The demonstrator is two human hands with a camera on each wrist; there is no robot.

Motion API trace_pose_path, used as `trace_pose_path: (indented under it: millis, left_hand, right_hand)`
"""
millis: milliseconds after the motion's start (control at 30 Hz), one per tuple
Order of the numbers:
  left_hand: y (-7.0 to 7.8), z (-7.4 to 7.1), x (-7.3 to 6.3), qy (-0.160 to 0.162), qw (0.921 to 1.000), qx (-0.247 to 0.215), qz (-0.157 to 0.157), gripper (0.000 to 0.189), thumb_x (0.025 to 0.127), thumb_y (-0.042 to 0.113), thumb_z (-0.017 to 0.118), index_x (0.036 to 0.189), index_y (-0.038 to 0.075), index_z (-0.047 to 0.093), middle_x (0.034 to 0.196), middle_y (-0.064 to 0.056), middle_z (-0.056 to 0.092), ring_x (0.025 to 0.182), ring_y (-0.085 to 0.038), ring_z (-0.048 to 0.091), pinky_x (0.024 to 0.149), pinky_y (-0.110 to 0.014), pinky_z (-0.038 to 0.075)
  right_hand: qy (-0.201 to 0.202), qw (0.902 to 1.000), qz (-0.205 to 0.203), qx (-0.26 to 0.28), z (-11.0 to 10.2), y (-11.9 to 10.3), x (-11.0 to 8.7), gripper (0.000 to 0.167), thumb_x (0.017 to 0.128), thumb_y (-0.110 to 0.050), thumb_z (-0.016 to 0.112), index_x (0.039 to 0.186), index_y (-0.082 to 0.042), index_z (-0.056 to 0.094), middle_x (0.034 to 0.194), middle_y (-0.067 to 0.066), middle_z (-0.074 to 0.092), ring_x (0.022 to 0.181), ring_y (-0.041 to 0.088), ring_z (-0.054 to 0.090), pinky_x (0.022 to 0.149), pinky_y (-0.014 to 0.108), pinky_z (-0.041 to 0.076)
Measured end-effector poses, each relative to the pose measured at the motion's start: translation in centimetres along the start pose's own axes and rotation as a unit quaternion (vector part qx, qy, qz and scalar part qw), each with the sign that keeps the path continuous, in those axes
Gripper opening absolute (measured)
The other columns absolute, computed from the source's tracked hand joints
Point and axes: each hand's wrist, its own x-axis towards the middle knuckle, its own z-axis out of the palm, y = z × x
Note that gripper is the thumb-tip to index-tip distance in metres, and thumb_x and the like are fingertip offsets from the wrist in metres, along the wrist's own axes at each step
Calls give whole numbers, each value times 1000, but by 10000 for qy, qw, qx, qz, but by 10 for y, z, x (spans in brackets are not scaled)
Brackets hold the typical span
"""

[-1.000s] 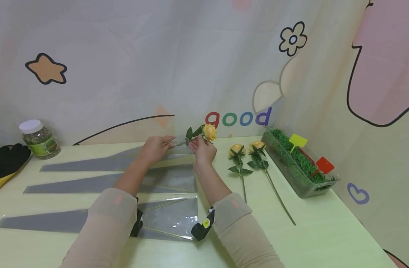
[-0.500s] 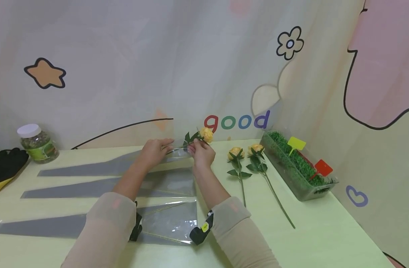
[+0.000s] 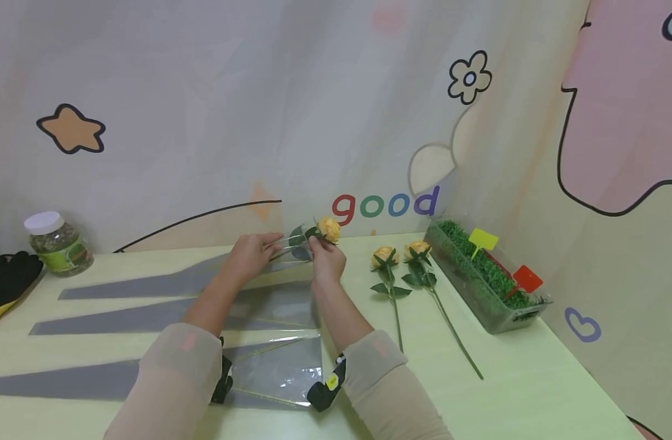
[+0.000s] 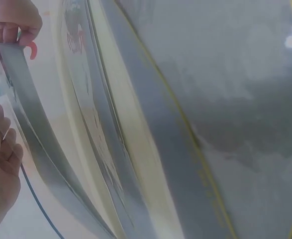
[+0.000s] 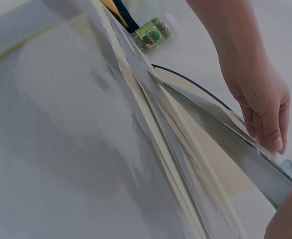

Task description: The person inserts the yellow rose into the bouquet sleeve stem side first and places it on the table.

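A yellow artificial rose (image 3: 329,229) lies sideways at the far edge of the table, its leaves and stem inside a clear flower sleeve (image 3: 165,281) and its bloom outside the mouth. My right hand (image 3: 329,260) pinches the rose just below the bloom, at the sleeve's opening. My left hand (image 3: 252,253) pinches the sleeve's upper side, left of the leaves. In the right wrist view the left hand (image 5: 257,99) has its thumb and fingers together at the sleeve edge, while only part of the right hand (image 5: 287,214) shows. The stem's lower end is hidden.
Two more flower sleeves, a middle one (image 3: 116,315) and a near one (image 3: 275,373), lie flat below. Two yellow roses (image 3: 384,256) lie to the right, beside a grass-filled planter (image 3: 490,275). A lidded jar (image 3: 61,244) and black-yellow gloves (image 3: 8,278) are at left.
The rose has slid left into the sleeve together with my right hand, and its leaves now show behind the plastic. My left hand stays at the sleeve.
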Motion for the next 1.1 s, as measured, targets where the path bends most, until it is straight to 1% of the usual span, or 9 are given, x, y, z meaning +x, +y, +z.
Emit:
trace_pose_path:
  millis: [100, 200, 267, 367, 600, 833, 900, 1033, 1100]
  left_hand:
    - [0, 0, -1, 26, 10000, -42, -22, 34, 93, 16, 57, 125, 4, 58, 123, -17, 56, 99, -31, 60, 78, -42, 46]
    - [1, -1, -1, 29, 10000, -66, -45, 35, 93, 16, 57, 126, 4, 58, 124, -17, 56, 95, -30, 60, 76, -42, 45]
    - [0, -1, -1, 23, 10000, -70, -64, 35, 93, 16, 56, 127, 4, 57, 126, -17, 54, 99, -31, 60, 77, -42, 46]
    - [1, -1, -2, 44, 9999, -44, -93, 35, 93, 16, 56, 127, 4, 57, 127, -16, 53, 106, -33, 57, 81, -43, 47]
    - [2, -2, -2, 99, 9999, -9, -125, 35, 93, 16, 56, 126, 4, 58, 127, -16, 53, 114, -34, 52, 88, -46, 44]
    - [3, -3, 0, 78, 9999, -36, -140, 35, 94, 16, 56, 127, 4, 57, 125, -17, 54, 107, -33, 57, 81, -43, 47]
    - [2, -3, 0, 65, 9999, -36, -146, 35, 93, 16, 56, 126, 4, 57, 126, -16, 54, 98, -32, 61, 78, -41, 47]
    - [2, -2, 1, 29, 9998, -48, -169, 35, 93, 16, 56, 126, 4, 57, 126, -16, 54, 83, -30, 62, 67, -37, 44]
    - [1, -1, 1, 51, 9998, -39, -164, 34, 93, 16, 56, 126, 4, 58, 126, -15, 54, 87, -29, 62, 67, -36, 43]
  right_hand:
    - [-54, 9999, 54, 73, 0, 0, -1, 41, 85, -13, 67, 119, 7, 55, 111, 16, 60, 101, 24, 58, 93, 35, 42]
    - [23, 10000, 85, 42, -1, 0, -1, 59, 83, -13, 69, 134, 0, 41, 131, 17, 46, 115, 26, 50, 99, 35, 37]
    - [82, 9999, 88, -46, -1, 0, -1, 67, 82, -13, 70, 139, -4, 35, 139, 15, 38, 122, 26, 42, 102, 36, 34]
    - [40, 9999, 79, -139, -1, 1, 0, 68, 82, -13, 70, 140, -5, 34, 142, 13, 34, 127, 26, 37, 103, 36, 32]
    - [-175, 9996, -86, -204, -2, 2, -1, 55, 82, -15, 69, 131, -2, 47, 131, 11, 49, 122, 25, 43, 101, 37, 34]
    - [-357, 9993, -62, -55, -2, 1, -3, 44, 83, -27, 69, 116, 2, 60, 106, 11, 63, 107, 24, 53, 96, 38, 38]
    - [-391, 9992, -61, -40, -3, 2, -3, 45, 84, -33, 69, 112, 2, 62, 102, 9, 64, 104, 24, 53, 92, 36, 40]
    - [-356, 9993, -48, -44, -3, 3, -1, 50, 86, -47, 62, 103, 0, 66, 93, 9, 67, 94, 25, 54, 79, 32, 41]
    - [-307, 9995, -15, -21, -3, 2, 0, 53, 88, -51, 56, 100, 0, 66, 89, 9, 68, 89, 24, 53, 77, 32, 40]
